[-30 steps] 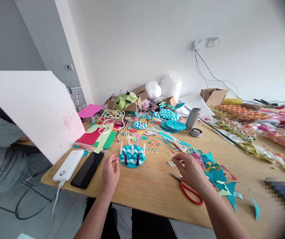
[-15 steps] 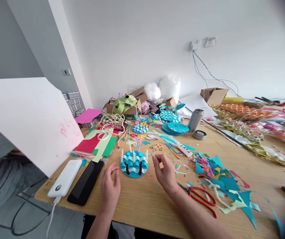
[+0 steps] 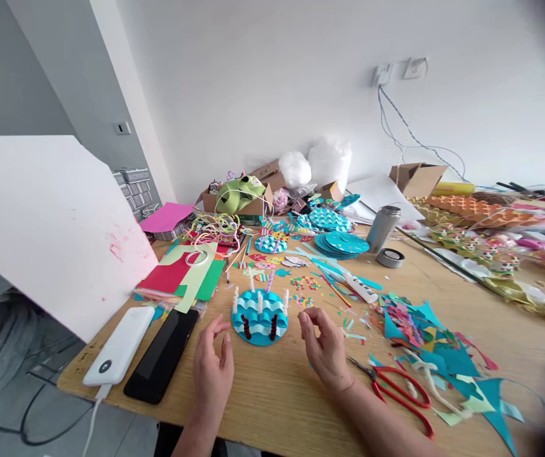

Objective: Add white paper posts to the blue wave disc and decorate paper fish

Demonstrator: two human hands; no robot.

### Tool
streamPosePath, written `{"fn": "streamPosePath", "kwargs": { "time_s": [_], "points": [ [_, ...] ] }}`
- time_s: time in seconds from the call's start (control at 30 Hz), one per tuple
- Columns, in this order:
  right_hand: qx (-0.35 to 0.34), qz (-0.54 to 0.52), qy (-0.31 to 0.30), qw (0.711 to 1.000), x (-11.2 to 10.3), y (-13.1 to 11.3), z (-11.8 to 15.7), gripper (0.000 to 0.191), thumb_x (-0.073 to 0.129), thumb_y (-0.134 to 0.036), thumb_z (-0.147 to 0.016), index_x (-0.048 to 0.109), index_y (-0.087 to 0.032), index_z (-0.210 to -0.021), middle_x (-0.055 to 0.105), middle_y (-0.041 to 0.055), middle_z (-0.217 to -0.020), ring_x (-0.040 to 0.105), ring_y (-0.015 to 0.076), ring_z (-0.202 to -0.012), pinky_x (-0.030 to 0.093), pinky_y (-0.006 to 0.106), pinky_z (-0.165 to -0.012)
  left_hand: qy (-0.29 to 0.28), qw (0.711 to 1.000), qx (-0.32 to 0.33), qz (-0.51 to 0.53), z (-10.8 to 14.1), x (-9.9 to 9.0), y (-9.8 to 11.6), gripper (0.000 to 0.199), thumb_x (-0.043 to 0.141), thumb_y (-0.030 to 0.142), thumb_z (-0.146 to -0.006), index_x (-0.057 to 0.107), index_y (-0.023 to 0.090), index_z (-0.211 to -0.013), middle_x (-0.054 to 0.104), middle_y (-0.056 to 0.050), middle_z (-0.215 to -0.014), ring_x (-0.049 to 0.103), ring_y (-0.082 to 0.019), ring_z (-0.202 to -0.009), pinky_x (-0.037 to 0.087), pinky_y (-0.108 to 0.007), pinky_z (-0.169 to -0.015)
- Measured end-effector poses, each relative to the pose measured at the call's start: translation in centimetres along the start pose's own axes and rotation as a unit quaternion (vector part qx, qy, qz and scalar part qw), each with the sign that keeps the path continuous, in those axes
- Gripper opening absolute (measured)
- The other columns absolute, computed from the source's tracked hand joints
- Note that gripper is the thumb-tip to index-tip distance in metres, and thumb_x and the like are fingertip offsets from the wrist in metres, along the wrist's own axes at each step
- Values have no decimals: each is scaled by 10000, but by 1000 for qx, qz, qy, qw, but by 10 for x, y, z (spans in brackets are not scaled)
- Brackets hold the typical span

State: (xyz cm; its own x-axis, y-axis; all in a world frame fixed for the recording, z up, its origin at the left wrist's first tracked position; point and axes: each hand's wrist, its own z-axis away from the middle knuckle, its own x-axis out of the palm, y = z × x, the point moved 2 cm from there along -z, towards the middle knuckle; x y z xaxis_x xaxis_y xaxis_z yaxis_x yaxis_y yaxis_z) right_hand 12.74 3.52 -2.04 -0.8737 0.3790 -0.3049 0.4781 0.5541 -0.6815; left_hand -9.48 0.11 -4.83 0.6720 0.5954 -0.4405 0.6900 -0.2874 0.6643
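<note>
Right here, the blue wavy-paper piece [image 3: 260, 322] sits on the surface [image 3: 272, 400] between both hands, presumably placed centrally so either can reach it. Left hand [image 3: 214, 365]: thumb and fingers apart, nothing in them, just beside the piece. Right hand [image 3: 324, 348]: thumb and forefinger close together; whether they pinch anything, I can't tell. Red-handled scissors [image 3: 376, 373] lie by that wrist, handles toward the near edge, probably for easy grabbing.

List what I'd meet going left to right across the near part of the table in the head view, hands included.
White power bank, black phone, left hand, round blue paper craft, right hand, red-handled scissors.
</note>
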Motion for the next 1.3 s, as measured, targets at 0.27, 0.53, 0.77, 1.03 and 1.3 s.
{"fn": "streamPosePath", "kwargs": {
  "time_s": [0.27,0.53,0.77,1.03,1.3],
  "points": [
    [129,49,-47,989,2,14,-10,284,389,-380,-943,549,-193,-801,570,-14,-608,522,127,-540,392,241,-549,-65,997,-24,-38,3,9,-6,369,479,168,-850,492,158,-1219,680,-132,-1051,603,-269,-1048,507,-427,-850],
    [125,252,-239,929,11,33,-8,248,457,-197,-882,705,-184,-898,650,102,-911,547,228,-939,387,313,-829,-86,995,-31,-34,5,14,-10,398,476,156,-825,501,145,-1222,672,-160,-1077,602,-292,-1091,476,-475,-913],
    [133,209,-286,926,20,23,-4,255,479,-151,-849,725,-191,-901,623,91,-911,517,216,-942,375,311,-861,-126,988,-90,28,6,15,-15,432,460,190,-830,469,166,-1261,655,-169,-1155,606,-264,-1129,484,-434,-927],
    [250,-35,-215,944,22,28,-5,305,478,-337,-843,651,-157,-1019,659,70,-832,596,193,-726,443,301,-660,-122,977,-147,99,2,15,-20,467,484,336,-846,439,159,-1276,633,-191,-1211,574,-283,-1188,524,-409,-866],
    [341,-218,-126,906,29,34,-3,353,636,-387,-700,513,-199,-972,612,-28,-617,589,169,-577,460,303,-579,-106,970,-146,162,-1,12,-5,524,592,436,-810,468,193,-1257,635,-167,-1220,553,-305,-1208,424,-503,-1013]
  ]
}}
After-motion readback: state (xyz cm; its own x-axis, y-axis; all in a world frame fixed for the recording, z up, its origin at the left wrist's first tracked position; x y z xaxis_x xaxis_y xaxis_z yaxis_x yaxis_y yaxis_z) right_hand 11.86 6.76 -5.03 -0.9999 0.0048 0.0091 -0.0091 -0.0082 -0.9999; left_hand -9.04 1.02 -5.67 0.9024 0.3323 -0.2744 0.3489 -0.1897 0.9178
